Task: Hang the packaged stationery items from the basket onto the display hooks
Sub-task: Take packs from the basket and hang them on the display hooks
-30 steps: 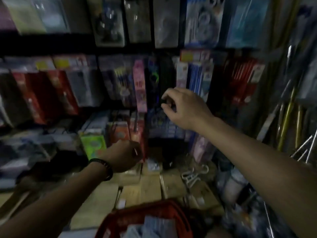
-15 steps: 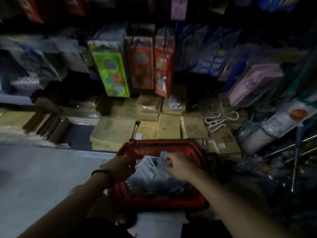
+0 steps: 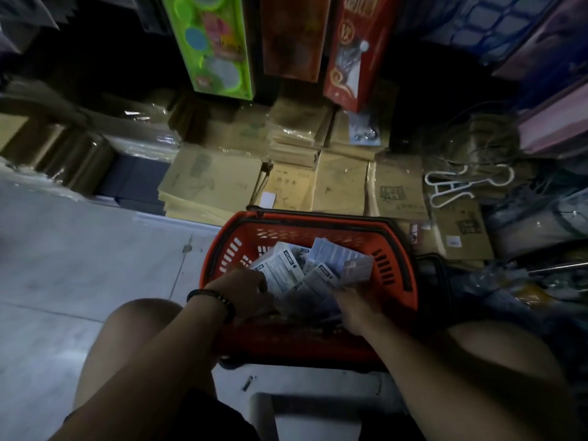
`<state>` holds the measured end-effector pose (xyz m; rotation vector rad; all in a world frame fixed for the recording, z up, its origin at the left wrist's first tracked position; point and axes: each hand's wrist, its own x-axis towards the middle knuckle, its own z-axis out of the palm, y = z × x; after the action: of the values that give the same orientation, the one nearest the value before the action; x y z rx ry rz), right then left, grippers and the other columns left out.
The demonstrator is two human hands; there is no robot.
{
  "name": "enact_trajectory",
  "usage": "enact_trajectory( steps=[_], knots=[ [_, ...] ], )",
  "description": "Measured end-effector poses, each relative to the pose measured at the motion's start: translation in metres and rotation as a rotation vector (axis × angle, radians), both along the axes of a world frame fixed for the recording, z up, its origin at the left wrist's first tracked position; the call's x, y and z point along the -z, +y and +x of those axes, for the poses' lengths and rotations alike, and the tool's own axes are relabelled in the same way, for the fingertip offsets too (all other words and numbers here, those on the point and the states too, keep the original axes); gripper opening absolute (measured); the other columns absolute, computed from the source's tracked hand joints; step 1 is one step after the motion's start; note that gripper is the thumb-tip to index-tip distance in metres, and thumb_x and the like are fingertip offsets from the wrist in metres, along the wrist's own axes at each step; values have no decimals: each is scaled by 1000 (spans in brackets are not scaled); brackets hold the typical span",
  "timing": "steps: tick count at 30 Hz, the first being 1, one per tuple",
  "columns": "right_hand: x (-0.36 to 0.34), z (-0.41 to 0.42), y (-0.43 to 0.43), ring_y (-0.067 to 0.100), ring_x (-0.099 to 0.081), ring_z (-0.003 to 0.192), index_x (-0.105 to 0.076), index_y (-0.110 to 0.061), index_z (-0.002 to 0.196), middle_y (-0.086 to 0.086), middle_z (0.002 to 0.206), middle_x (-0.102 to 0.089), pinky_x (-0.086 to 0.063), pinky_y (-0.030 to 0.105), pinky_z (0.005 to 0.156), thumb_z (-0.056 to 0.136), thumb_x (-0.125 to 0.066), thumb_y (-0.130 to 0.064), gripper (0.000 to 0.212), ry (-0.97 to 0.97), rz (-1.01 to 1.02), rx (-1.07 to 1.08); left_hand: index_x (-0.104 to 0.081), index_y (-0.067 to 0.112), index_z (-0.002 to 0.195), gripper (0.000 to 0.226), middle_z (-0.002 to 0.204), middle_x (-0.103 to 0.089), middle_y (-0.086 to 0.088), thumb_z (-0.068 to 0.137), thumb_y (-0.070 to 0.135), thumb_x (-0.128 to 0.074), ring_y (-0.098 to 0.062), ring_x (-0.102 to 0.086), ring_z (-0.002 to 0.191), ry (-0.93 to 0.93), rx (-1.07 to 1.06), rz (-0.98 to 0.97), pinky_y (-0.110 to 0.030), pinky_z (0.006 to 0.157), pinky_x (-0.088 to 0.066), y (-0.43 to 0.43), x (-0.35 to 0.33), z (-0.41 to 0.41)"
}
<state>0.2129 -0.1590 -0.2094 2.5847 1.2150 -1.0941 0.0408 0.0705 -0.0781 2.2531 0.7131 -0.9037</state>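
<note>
We have the red basket (image 3: 394,249) on the floor between the knees, directly below the boxed goods (image 3: 210,43) on the display. In our judgement this lets both hands reach the packaged stationery items (image 3: 286,272), which lie loose and overlapping in the basket, without stretching. The left hand (image 3: 245,292) rests at the left edge of the pile with its fingers (image 3: 264,283) bent down onto a white pack. The right hand (image 3: 353,302) enters from the right with its fingers buried among the packs, and we cannot tell whether either hand grips a pack or merely sorts.
</note>
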Motion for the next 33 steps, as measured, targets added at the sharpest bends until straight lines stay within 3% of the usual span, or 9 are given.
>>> enact_trajectory(
  steps=[2,5,9,15,18,23,28,30,33],
  knots=[
    [10,1,-6,33,-57,129,-31,-35,161,7,143,-59,-50,39,105,86,-75,-26,87,-116,0,-112,-65,23,134,50,136,-63,-9,98,56,-58,-25,-64,118,27,39,14,-42,101,-57,-1,1,4],
    [13,-2,-7,30,-60,126,-41,-35,155,2,139,-62,-52,38,100,82,-80,-29,83,-178,15,-149,-64,23,135,45,139,-59,-10,101,52,-57,-25,-63,117,25,68,23,-40,101,-57,-4,6,8],
    [15,-9,-6,28,-65,114,-62,-31,131,2,124,-68,-55,36,91,83,-74,-24,50,-205,16,-140,-65,23,132,42,136,-62,-10,102,52,-56,-23,-66,112,13,65,11,-42,98,-59,-6,11,11],
    [9,-7,-7,25,-66,103,-63,-30,103,-1,111,-69,-50,33,79,81,-78,-36,27,-54,71,15,-64,24,134,44,134,-63,-7,102,53,-55,-22,-66,112,6,64,-3,-42,97,-60,-6,13,8],
    [-3,5,0,22,-66,91,-58,-25,90,-4,95,-66,-53,33,76,79,-78,-44,29,47,130,147,-65,24,132,41,128,-67,-6,102,51,-56,-22,-68,110,1,24,-10,-43,97,-59,-8,14,8],
    [-38,36,9,27,-64,97,-55,-32,106,5,112,-61,-56,39,80,94,-74,-39,24,48,286,247,-68,26,128,34,126,-72,-8,102,46,-59,-24,-70,108,-57,-78,34,-43,97,-60,-10,12,6],
    [-60,42,2,29,-64,115,-53,-24,134,7,128,-67,-50,39,86,98,-70,-39,43,119,454,345,-70,26,124,33,123,-74,-10,101,47,-60,-28,-71,107,-87,-193,14,-43,96,-59,-24,7,5],
    [-68,34,-1,25,-65,113,-50,-31,134,4,128,-67,-53,44,90,99,-67,-43,42,142,500,372,-70,19,124,39,116,-77,-10,104,49,-56,-31,-75,102,-95,-326,-97,-46,94,-61,-31,2,4],
    [-89,17,2,14,-67,103,-52,-36,128,-5,116,-70,-56,44,89,99,-67,-42,33,172,654,374,-68,8,125,60,104,-80,-15,106,60,-43,-35,-79,92,-68,-739,-493,-53,90,-63,-42,-19,0]
  ],
)
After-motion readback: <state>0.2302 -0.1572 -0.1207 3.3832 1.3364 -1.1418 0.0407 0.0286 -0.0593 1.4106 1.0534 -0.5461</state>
